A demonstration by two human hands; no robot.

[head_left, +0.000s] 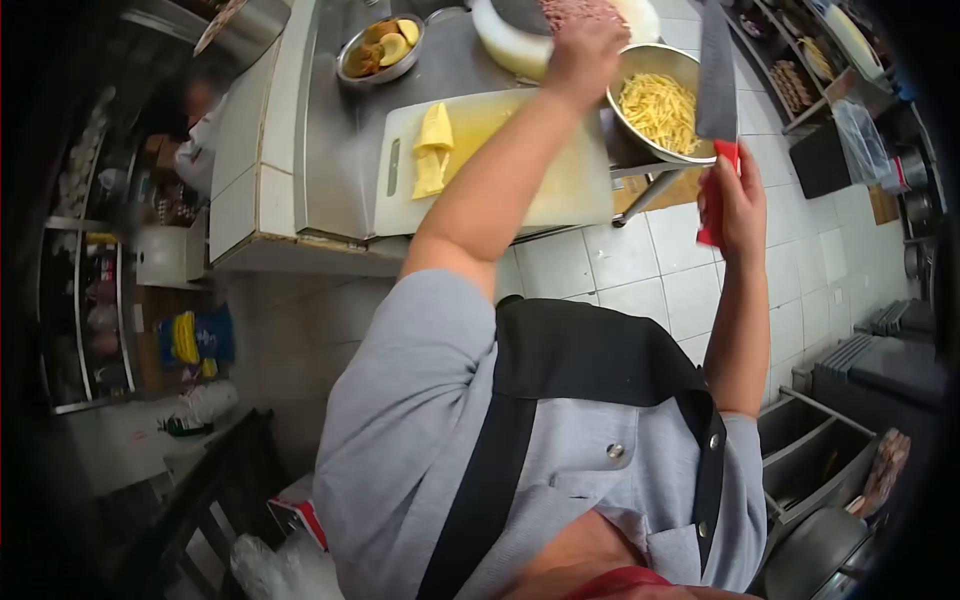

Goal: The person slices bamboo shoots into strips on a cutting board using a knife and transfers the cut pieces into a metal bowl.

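Observation:
My right hand [742,212] is wrapped round the red handle of a large kitchen knife [717,80], whose wide blade points up and away from me. Across the cutting board reaches my left arm, and my left hand [588,55] is over the near edge of a white round board or container, beside the metal bowl. Its fingers look stretched out, though partly blurred; no held thing shows. Thin yellow strips fill the metal bowl [627,122]. Pale yellow peeled pieces [433,150] lie on the white cutting board [400,215], left of my forearm.
A smaller metal bowl [415,62] with yellow-brown pieces stands at the counter's back left. Pinkish minced or chopped food [570,12] lies beyond my left hand. Shelves [790,90] and a black bin [825,165] are on the right. Another person [200,135] is at far left.

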